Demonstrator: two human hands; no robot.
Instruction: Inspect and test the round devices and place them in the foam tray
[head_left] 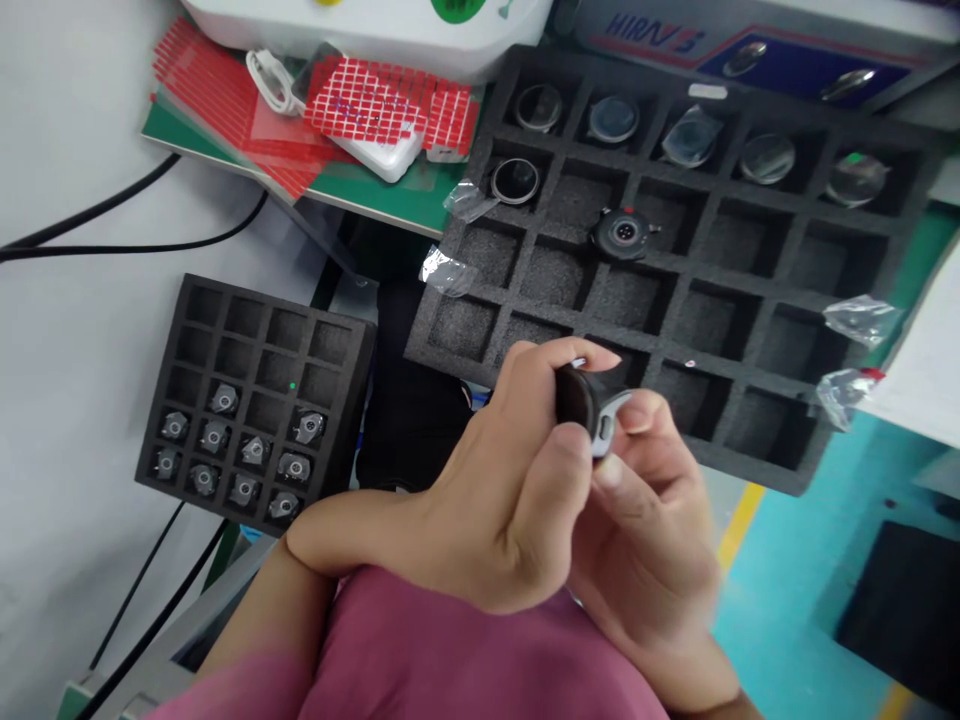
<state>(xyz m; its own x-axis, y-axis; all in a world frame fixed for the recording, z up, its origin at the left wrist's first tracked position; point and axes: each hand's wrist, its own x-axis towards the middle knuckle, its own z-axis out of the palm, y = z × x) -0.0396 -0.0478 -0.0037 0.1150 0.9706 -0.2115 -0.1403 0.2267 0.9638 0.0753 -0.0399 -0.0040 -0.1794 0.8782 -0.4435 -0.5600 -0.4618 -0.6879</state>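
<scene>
A dark round smartwatch body (577, 398) with a silver side piece is held up over the near edge of the large foam tray (517, 262). My left hand (510, 490) grips it between thumb and fingers. From the other side, my right hand (652, 490) pinches at the silver edge; whether a thin film is also between those fingertips, I cannot tell. Another watch body (624, 233) lies back up across the dividers of the tray. Several round watch pieces, such as one with a dark face (515, 182), sit in the far compartments.
A smaller foam tray (247, 345) at left holds several wrapped watch bodies (214, 436). Red-patterned sheets (367, 100), a white cable (271, 82) and a white box (386, 152) lie on the green surface. Clear film scraps (847, 395) cling to the large tray's edges.
</scene>
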